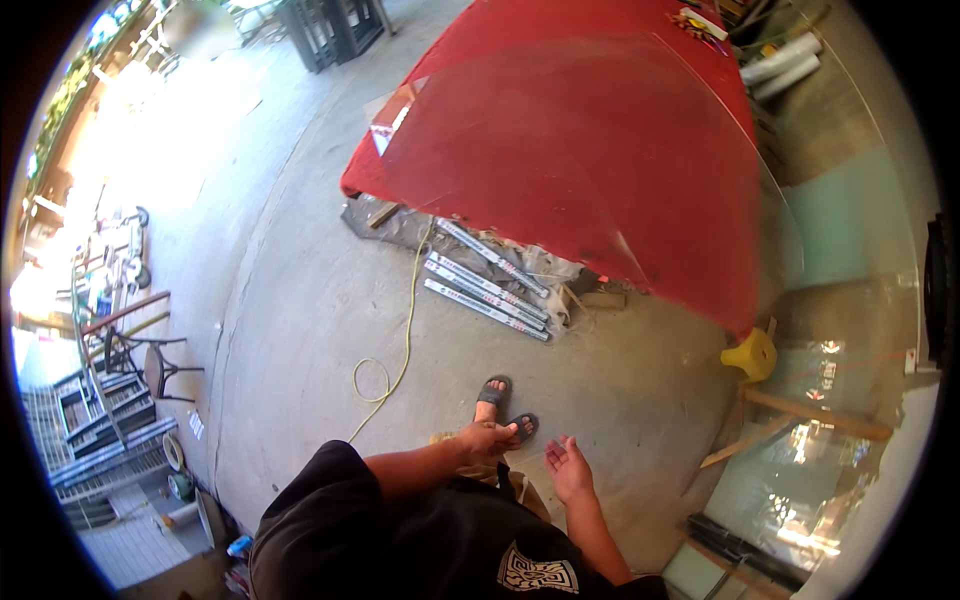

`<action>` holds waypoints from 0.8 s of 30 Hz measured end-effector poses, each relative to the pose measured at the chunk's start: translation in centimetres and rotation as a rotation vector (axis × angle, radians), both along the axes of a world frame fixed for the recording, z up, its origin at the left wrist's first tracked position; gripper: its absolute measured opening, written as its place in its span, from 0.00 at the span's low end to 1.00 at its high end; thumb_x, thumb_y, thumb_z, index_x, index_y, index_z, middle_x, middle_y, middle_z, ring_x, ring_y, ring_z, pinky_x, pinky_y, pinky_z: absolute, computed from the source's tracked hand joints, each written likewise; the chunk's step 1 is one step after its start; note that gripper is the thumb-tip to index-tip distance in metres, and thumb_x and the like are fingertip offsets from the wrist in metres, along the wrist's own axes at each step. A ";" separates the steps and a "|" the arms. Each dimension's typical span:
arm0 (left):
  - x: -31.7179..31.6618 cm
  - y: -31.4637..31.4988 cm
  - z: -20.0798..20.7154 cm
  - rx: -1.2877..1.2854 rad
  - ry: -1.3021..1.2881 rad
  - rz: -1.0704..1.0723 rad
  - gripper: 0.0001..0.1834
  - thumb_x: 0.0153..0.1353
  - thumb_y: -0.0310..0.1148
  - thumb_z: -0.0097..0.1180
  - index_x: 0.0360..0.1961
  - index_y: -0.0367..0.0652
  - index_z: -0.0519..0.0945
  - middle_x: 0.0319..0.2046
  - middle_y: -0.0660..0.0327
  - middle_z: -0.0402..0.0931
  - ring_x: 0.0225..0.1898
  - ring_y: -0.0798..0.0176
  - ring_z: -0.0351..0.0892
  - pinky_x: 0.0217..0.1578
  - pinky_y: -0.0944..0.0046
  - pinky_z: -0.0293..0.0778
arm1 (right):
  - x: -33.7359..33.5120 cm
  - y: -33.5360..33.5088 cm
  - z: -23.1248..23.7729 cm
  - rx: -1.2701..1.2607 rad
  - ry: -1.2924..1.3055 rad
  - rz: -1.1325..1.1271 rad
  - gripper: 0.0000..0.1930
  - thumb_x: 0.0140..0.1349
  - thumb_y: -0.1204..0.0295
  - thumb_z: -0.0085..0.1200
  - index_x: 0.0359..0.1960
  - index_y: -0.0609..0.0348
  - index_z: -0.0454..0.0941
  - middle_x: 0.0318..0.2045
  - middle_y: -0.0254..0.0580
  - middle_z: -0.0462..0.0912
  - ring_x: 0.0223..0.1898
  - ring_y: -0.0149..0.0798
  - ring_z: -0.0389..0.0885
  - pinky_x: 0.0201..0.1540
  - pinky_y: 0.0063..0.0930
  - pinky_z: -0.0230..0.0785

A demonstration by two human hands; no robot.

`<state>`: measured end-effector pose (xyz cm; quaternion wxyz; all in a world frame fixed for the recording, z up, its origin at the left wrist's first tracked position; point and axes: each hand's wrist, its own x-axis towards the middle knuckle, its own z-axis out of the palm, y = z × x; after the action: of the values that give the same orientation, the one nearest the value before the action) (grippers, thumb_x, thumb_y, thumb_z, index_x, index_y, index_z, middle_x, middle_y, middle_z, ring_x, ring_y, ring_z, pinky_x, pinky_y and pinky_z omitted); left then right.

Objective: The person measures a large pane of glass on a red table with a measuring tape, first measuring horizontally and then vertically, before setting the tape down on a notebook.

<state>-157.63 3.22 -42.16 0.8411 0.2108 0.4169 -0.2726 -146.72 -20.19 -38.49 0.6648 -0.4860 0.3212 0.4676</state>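
Note:
In front of my waist, my left hand is closed, its fingers curled and its thumb lying along the top. Whatever it may hold is too small or hidden to make out. My right hand is beside it, palm turned up, fingers apart, with nothing in it. Below the hands are my feet in dark sandals on the concrete floor. The nearest large thing ahead is a table covered in red cloth, with what looks like a sheet of clear glass on top.
Several long wrapped strips lie on the floor by the table's near edge. A yellow hose or cord loops across the floor. To the right, a yellow stool stands near leaning glass panes. Chairs and metal frames crowd the left.

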 end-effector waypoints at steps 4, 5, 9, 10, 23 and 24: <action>-0.6 7.9 0.4 0.322 -0.221 -0.029 0.15 0.76 0.41 0.54 0.52 0.41 0.80 0.47 0.59 0.82 0.51 0.60 0.82 0.53 0.63 0.76 | 0.1 1.2 -0.5 0.077 0.080 -0.097 0.24 0.72 0.46 0.56 0.55 0.51 0.75 0.49 0.38 0.82 0.53 0.40 0.80 0.62 0.40 0.69; 0.3 10.9 0.0 0.497 -0.210 -0.004 0.16 0.76 0.44 0.54 0.51 0.43 0.81 0.48 0.60 0.80 0.53 0.61 0.80 0.55 0.62 0.74 | 0.0 1.4 -0.6 0.067 0.083 -0.128 0.23 0.72 0.46 0.56 0.53 0.51 0.76 0.48 0.39 0.83 0.53 0.41 0.80 0.62 0.41 0.69; 5.6 23.4 -1.1 0.529 0.001 0.485 0.31 0.68 0.62 0.60 0.62 0.53 0.77 0.53 0.60 0.82 0.54 0.61 0.80 0.52 0.61 0.71 | 0.0 1.9 -0.5 0.065 0.102 -0.149 0.24 0.74 0.45 0.52 0.51 0.54 0.76 0.46 0.40 0.84 0.51 0.43 0.82 0.60 0.42 0.72; 7.1 25.9 -1.1 0.525 -0.019 0.526 0.31 0.68 0.61 0.60 0.63 0.54 0.76 0.51 0.61 0.83 0.53 0.62 0.81 0.51 0.61 0.72 | 0.2 2.0 -0.4 0.059 0.095 -0.144 0.24 0.75 0.45 0.51 0.52 0.56 0.76 0.46 0.41 0.84 0.52 0.43 0.82 0.61 0.43 0.72; 12.4 28.8 0.1 0.757 -0.056 0.371 0.13 0.74 0.44 0.58 0.50 0.49 0.78 0.44 0.66 0.82 0.45 0.67 0.85 0.43 0.65 0.79 | 1.6 0.6 -0.5 -0.118 -0.024 -0.007 0.24 0.78 0.49 0.46 0.50 0.61 0.76 0.41 0.46 0.88 0.43 0.43 0.89 0.47 0.37 0.80; 12.1 27.7 0.1 0.755 -0.034 0.369 0.13 0.74 0.45 0.58 0.47 0.49 0.78 0.42 0.67 0.82 0.44 0.67 0.85 0.42 0.65 0.80 | 1.8 -0.4 -0.5 -0.138 -0.042 0.009 0.24 0.78 0.49 0.46 0.49 0.62 0.76 0.41 0.46 0.88 0.42 0.43 0.89 0.46 0.36 0.80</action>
<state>-145.48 30.88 -42.09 0.7462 0.4304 0.5045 0.0582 -144.88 -20.60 -38.99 0.6342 -0.5420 0.3365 0.4368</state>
